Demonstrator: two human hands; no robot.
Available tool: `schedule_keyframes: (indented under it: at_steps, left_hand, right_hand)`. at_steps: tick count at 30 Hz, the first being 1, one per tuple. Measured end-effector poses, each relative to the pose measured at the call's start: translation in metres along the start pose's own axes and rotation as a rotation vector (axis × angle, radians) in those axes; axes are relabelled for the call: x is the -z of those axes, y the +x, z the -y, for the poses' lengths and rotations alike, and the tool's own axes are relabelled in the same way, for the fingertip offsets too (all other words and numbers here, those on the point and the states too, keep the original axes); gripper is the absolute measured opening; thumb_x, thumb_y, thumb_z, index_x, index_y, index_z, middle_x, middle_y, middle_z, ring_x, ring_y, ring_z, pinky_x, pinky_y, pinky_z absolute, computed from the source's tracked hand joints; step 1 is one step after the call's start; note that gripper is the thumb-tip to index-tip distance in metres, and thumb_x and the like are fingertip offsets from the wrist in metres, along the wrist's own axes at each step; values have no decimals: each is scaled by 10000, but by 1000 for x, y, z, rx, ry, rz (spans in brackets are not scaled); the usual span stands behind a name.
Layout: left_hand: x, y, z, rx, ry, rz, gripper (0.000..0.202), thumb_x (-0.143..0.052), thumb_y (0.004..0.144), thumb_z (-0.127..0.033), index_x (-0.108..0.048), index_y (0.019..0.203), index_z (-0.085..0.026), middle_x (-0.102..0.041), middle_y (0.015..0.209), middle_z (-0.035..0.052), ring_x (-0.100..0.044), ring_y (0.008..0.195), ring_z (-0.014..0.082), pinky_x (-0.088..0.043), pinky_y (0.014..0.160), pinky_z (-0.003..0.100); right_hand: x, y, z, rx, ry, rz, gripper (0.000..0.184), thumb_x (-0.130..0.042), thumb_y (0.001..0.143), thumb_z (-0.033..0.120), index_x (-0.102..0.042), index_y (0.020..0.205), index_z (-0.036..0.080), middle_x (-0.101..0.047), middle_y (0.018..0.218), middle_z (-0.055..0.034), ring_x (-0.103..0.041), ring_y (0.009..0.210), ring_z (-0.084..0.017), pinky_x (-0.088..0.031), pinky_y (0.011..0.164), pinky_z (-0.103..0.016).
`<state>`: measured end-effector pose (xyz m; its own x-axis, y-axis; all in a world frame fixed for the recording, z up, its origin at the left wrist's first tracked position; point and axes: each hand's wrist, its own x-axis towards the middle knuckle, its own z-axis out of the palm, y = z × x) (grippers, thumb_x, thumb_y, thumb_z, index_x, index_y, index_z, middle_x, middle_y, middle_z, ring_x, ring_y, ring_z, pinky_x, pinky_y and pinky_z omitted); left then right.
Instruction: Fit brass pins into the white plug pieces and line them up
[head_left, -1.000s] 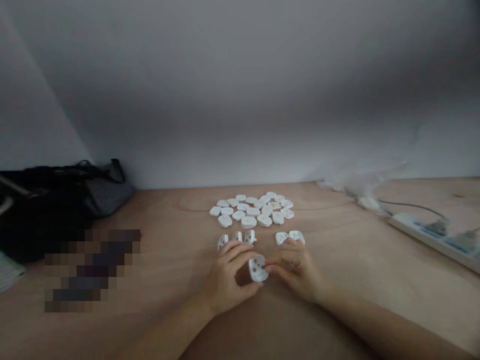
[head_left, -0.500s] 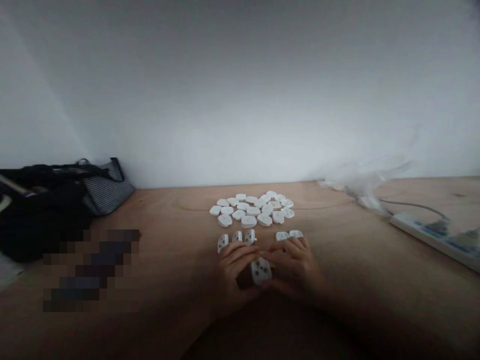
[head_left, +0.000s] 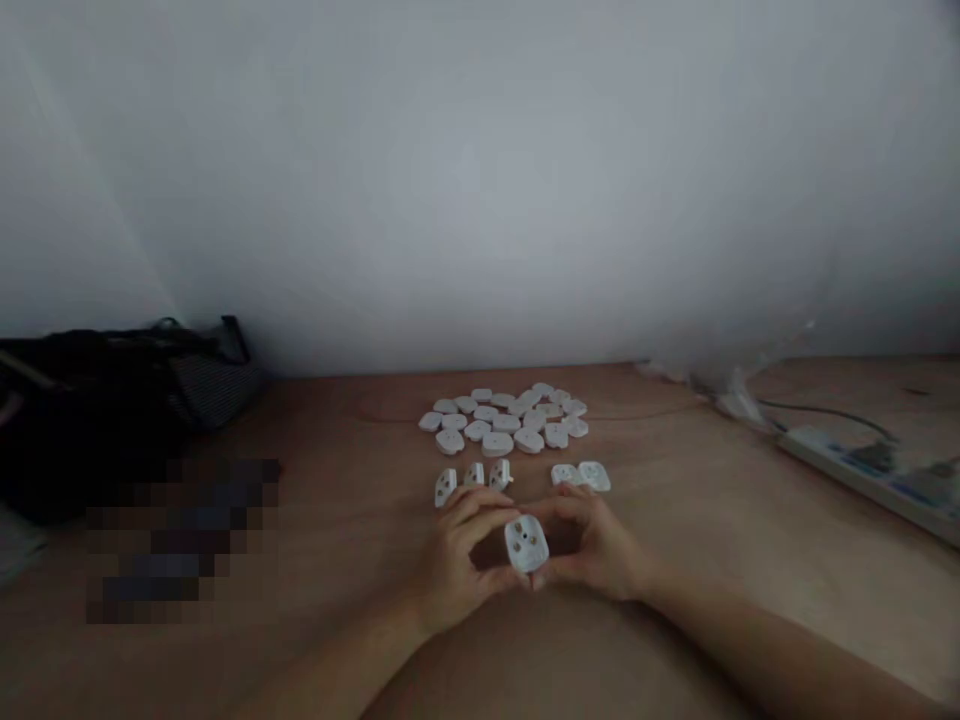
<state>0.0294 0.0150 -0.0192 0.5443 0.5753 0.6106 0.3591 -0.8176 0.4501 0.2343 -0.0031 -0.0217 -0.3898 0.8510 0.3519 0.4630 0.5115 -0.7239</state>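
Note:
Both hands meet low in the middle of the wooden table point(head_left: 315, 560). My left hand point(head_left: 457, 560) and my right hand point(head_left: 596, 545) pinch one small white plug part point(head_left: 526, 543) between their fingertips, its face with three brass holes turned towards me. Just beyond the fingers stand three white plug parts point(head_left: 472, 480) in a short row, and two more point(head_left: 582, 475) lie to their right. Farther back lies a flat cluster of several white plug covers point(head_left: 506, 420).
A black bag with a striped pouch point(head_left: 112, 410) fills the left side, with a blurred patch point(head_left: 180, 540) in front of it. A white power strip point(head_left: 870, 465) with cables and a clear plastic bag point(head_left: 727, 375) lie at the right. A plain wall stands behind.
The white part has turned in my fingers, its holed face now pointing at me, and it sits a little higher. Both hands stay in the same spot.

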Motion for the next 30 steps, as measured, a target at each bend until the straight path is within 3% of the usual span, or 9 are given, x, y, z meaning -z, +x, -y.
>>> schedule_keyframes:
  at_steps: [4,7,9,12,18,23,26,30]
  left_hand:
    - [1,-3,-2,186,26,-35,461,-761,591,-491,-551,845,-168,-575,783,21,-552,727,185,-461,652,283]
    - [2,-4,-2,226,63,33,371,-753,627,-424,-494,711,-173,-506,660,-25,-493,590,136,-408,534,230]
    - [2,-4,-2,180,56,115,255,-715,693,-331,-520,714,-169,-534,712,-4,-518,642,142,-422,575,236]
    - [2,-3,-4,100,15,196,130,-676,732,-231,-579,792,-168,-574,852,37,-555,786,169,-451,703,272]
    - [0,-3,-4,66,-8,233,43,-632,762,-196,-612,783,-163,-585,873,53,-561,811,174,-460,734,287]
    - [-1,-3,-1,91,5,249,79,-633,763,-211,-630,827,-164,-586,929,64,-559,873,193,-463,787,311]
    - [1,-1,-3,117,3,274,176,-625,775,-225,-627,945,-183,-578,1000,63,-551,944,200,-451,858,328]
    - [2,1,-5,146,-2,327,308,-599,800,-244,-581,1106,-210,-563,1133,65,-525,1061,210,-418,946,345]
  right_hand:
    - [-1,-2,-5,-19,-14,-64,473,-797,550,434,-672,960,234,-645,926,-45,-552,926,-262,-398,848,-425]
    - [3,2,-13,-43,-99,-174,421,-761,598,414,-651,958,226,-651,911,-44,-569,905,-256,-408,836,-420]
    - [9,11,-19,-84,-205,-225,396,-746,604,414,-646,939,228,-660,906,-36,-579,895,-256,-399,842,-428]
    - [19,28,-29,-134,-362,-195,386,-696,657,405,-632,997,233,-677,943,-31,-589,912,-241,-380,861,-416]
    - [17,51,-36,-119,-503,-122,417,-674,672,450,-647,1028,236,-693,908,-55,-571,953,-266,-317,898,-433]
    - [14,51,-36,-104,-535,-73,441,-647,691,506,-629,1070,282,-695,907,-44,-565,951,-271,-314,868,-430]
    - [22,45,-38,-107,-545,-69,537,-645,670,569,-601,1116,274,-678,1000,-49,-535,1003,-282,-306,879,-426]
    - [39,33,-42,-112,-669,-17,451,-586,727,571,-618,1093,310,-608,1149,-57,-482,1057,-297,-304,861,-438]
